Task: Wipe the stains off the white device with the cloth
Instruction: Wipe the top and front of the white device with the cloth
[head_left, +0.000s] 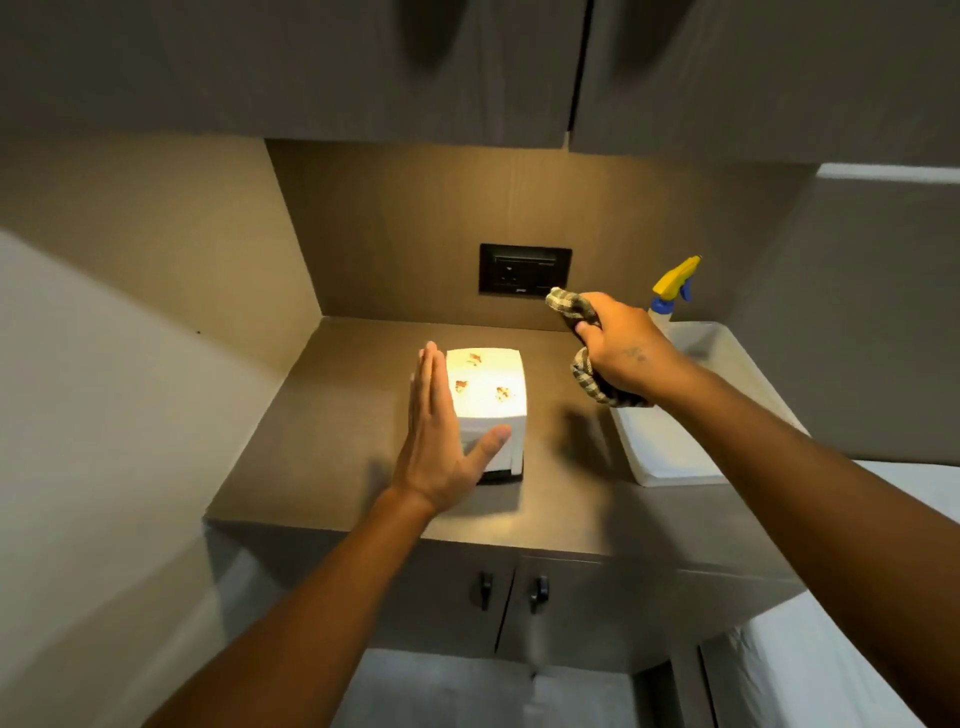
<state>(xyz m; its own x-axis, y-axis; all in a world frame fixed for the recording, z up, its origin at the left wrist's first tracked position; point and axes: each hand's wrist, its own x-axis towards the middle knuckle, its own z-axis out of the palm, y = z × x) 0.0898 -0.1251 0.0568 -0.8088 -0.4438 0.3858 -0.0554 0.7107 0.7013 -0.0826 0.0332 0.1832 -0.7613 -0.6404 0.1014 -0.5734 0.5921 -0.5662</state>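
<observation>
Head view: the white device (488, 400) is sitting on the countertop (311, 441), its top showing brown stains (483, 382). The left hand (441, 441) is resting flat and unclenched against its side; the right hand (623, 353) is clutching the checked cloth (571, 306) above the white tray (675, 447).

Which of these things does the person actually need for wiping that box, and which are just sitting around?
Needed:
white device, with brown stains on top
cloth, bunched in the right hand
left hand, flat against the device's side

Just sitting around:
spray bottle
white tray
wall socket
cupboard handles
</observation>
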